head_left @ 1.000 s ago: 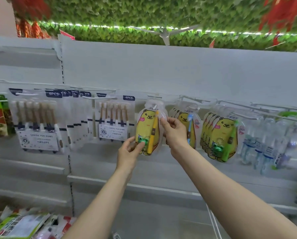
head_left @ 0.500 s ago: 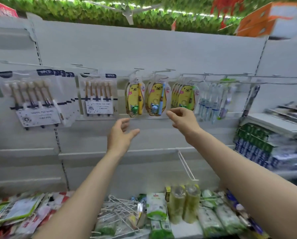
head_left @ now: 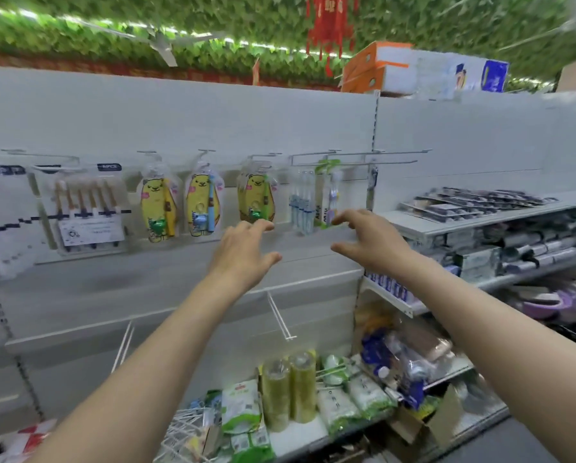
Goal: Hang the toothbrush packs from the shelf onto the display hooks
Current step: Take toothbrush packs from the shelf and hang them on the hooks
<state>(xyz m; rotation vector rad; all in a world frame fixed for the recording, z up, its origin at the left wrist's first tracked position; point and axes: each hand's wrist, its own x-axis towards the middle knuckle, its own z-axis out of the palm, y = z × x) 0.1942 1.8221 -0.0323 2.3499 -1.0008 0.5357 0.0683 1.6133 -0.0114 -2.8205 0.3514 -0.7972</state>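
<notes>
1. Left hand: hovering empty, fingers spread, before the panel's middle, just under a hung bear pack.
2. Right hand: hovering empty, fingers loosely spread.
3. Toothbrush packs, likely this flat dark stock: lying along the right shelf's front edge.
4. Handling advised: pinching one pack's header, lining its hole with a bare hook.

Person, head view: two arms only in frame; left hand and right hand bare; left forearm and right forearm bare along all the length seen, wrist to near edge; both forearms slender, narrowest at the wrist, broadening toward the near edge; nails and finer detail too blurred to tell.
</notes>
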